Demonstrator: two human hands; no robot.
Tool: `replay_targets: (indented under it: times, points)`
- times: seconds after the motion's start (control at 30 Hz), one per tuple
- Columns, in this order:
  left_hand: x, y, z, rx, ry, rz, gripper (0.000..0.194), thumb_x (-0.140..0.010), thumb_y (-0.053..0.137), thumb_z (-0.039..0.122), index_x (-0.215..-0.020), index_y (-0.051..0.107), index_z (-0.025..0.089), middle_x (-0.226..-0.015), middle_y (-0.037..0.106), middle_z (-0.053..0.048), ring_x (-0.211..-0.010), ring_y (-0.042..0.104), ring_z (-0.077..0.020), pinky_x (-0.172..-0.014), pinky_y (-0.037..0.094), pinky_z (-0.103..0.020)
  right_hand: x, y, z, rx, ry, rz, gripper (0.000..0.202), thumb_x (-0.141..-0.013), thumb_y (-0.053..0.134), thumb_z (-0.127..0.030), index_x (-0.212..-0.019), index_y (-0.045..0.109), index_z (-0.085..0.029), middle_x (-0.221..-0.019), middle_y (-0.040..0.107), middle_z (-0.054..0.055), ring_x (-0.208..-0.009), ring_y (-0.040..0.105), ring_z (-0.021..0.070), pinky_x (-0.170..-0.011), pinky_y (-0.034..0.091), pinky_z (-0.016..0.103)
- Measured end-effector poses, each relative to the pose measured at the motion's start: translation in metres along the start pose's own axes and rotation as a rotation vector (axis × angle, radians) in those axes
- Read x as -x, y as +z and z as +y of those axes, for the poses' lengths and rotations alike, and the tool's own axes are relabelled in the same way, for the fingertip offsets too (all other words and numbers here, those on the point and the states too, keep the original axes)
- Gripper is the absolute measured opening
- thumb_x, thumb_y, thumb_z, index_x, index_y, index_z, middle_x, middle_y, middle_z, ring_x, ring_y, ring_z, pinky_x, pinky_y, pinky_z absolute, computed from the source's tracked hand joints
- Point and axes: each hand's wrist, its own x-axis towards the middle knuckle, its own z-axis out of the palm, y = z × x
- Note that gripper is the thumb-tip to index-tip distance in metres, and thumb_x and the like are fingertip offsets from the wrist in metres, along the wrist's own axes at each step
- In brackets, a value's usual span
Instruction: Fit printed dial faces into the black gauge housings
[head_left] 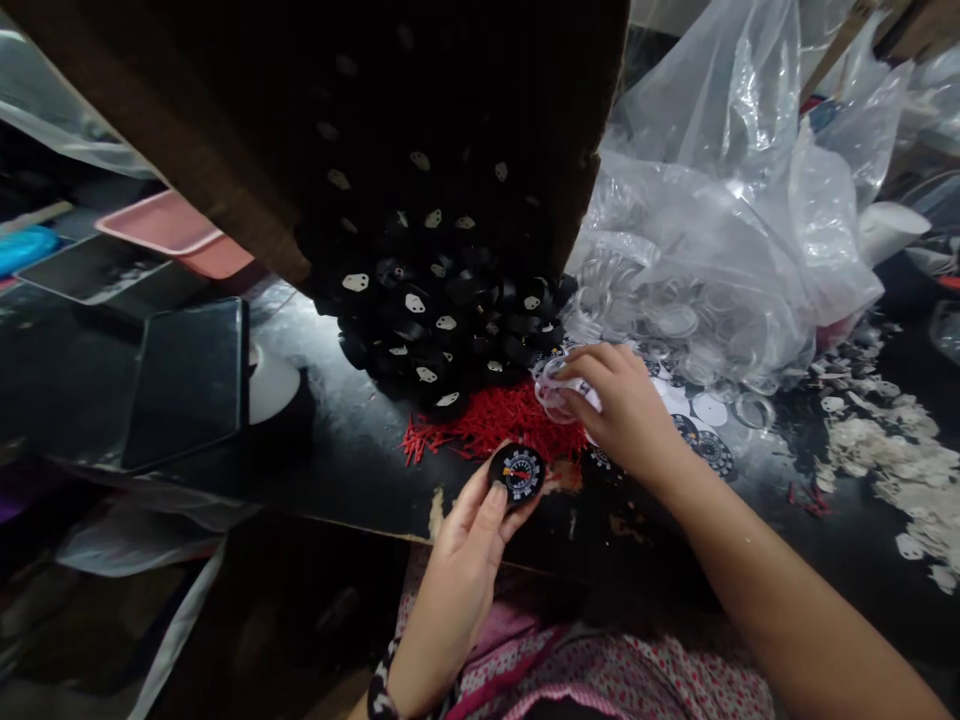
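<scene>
My left hand grips a small round gauge near the table's front edge. The gauge has a black dial with white markings and a red pointer, and its face is turned up. To the right and a little farther off, the fingers of my right hand pinch a clear plastic ring-shaped cover. Below that cover lies a heap of red pointers. Printed dial discs, some black and some showing white, are scattered beside my right wrist.
A tipped cardboard box spills black gauge housings onto the table. At the right, clear covers lie by a plastic bag, with pale flat pieces beyond. A dark tablet-like panel and pink tray stand left.
</scene>
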Motion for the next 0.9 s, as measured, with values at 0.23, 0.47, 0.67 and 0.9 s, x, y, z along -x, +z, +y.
replay_targets:
  times: [0.23, 0.47, 0.67, 0.9]
  points:
    - [0.002, 0.011, 0.009, 0.06, -0.169, -0.148, 0.028, -0.09, 0.057, 0.043, -0.107, 0.072, 0.027, -0.112, 0.074, -0.005, -0.106, 0.068, -0.0242, -0.096, 0.054, -0.041, 0.051, -0.014, -0.034, -0.586, 0.294, -0.012, 0.024, -0.094, 0.054, -0.019, -0.114, 0.065, -0.023, -0.091, 0.066, 0.002, -0.079, 0.062, 0.0155, -0.075, 0.051, 0.029]
    - [0.003, 0.009, -0.002, -0.209, -0.057, -0.215, 0.039, -0.086, 0.066, 0.037, -0.124, 0.063, 0.03, -0.133, 0.063, -0.002, -0.12, 0.06, -0.024, -0.102, 0.05, -0.038, 0.067, -0.006, -0.053, -0.491, 0.203, -0.068, 0.026, -0.097, 0.049, -0.022, -0.117, 0.066, -0.024, -0.109, 0.053, 0.007, -0.096, 0.058, 0.0163, -0.084, 0.047, 0.029]
    - [0.009, 0.01, -0.012, -0.4, 0.043, -0.295, 0.038, -0.087, 0.064, 0.035, -0.124, 0.063, 0.029, -0.131, 0.065, -0.001, -0.125, 0.056, -0.0193, -0.106, 0.045, -0.029, 0.061, 0.005, -0.052, -0.184, 0.229, 0.003, 0.042, -0.103, 0.03, -0.036, -0.071, 0.05, -0.02, -0.062, 0.052, 0.001, -0.06, 0.047, 0.0169, -0.062, 0.034, 0.03]
    - [0.011, 0.017, -0.007, -0.457, 0.029, -0.277, 0.037, -0.087, 0.062, 0.036, -0.123, 0.063, 0.025, -0.13, 0.066, -0.003, -0.123, 0.058, -0.0211, -0.103, 0.047, -0.029, 0.061, 0.014, -0.053, -0.267, 0.221, 0.042, 0.038, -0.102, 0.032, -0.031, -0.066, 0.043, -0.022, -0.058, 0.05, -0.001, -0.058, 0.045, 0.0156, -0.062, 0.032, 0.028]
